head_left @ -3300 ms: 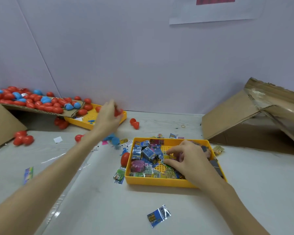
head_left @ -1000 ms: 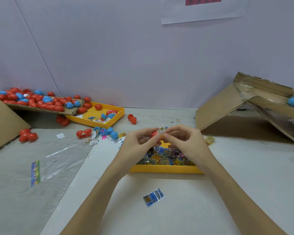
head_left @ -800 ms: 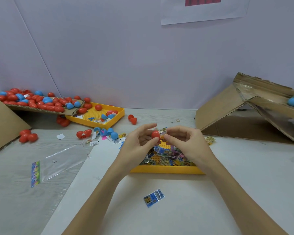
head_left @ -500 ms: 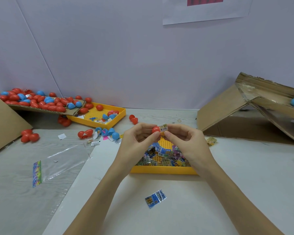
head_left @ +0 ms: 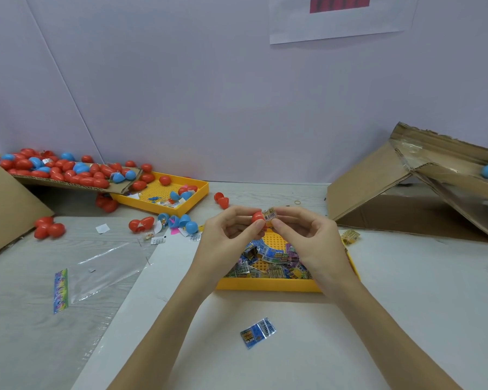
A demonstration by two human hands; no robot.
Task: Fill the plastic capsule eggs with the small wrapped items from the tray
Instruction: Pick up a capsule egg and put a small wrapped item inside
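Fingers (head_left: 258,224) of the left hand (head_left: 226,237) pinch a red egg (head_left: 257,217); the right hand (head_left: 307,235) pinches a packet (head_left: 270,213). Egg likely light, slick: hold its sides.

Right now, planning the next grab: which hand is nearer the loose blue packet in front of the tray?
Right. Both the right hand and left hand are raised beyond the blue packet.

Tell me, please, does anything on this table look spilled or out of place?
Yes. One packet lies outside the tray, nearer the person, and red eggs and blue eggs are scattered over the table.
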